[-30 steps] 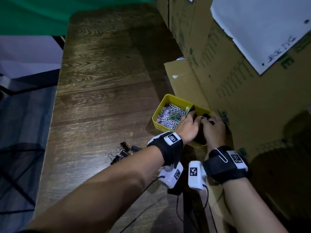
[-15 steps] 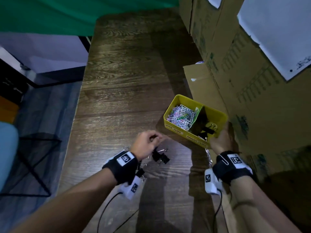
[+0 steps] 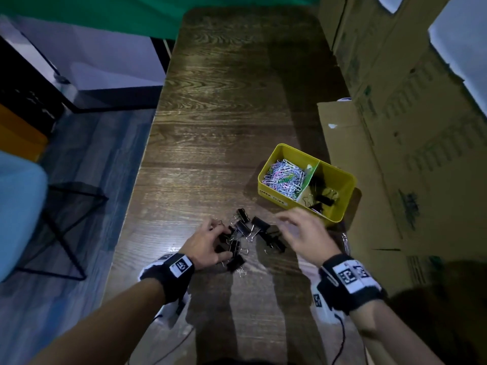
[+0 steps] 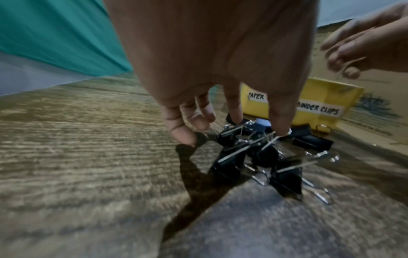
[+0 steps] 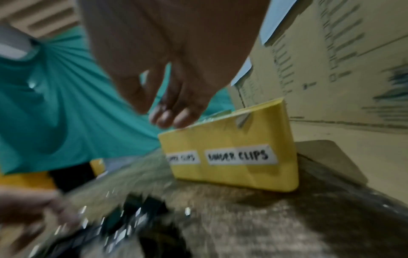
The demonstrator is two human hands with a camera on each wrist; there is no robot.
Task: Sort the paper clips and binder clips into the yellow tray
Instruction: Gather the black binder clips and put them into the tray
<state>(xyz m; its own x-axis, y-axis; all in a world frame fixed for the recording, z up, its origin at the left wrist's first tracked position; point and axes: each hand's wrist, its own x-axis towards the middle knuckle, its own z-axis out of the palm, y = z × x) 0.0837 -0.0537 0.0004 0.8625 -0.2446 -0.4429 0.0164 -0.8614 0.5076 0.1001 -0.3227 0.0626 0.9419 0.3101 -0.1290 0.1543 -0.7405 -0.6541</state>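
Head view alone shows inside the yellow tray [image 3: 340,210]: paper clips [image 3: 284,177] left, binder clips [image 3: 322,198] right. Left wrist view shows left hand [image 4: 212,57] fingertips [image 4: 280,125] touching loose black clips [image 4: 260,155], roughly eight, uncurled. Right hand [image 3: 305,235] hovers beside them, released.

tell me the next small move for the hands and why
Probably curl the left hand around a few of the loose binder clips its fingertips already touch on the table. The right hand hovers empty above them, and the yellow tray sits just beyond, its right compartment holding binder clips.
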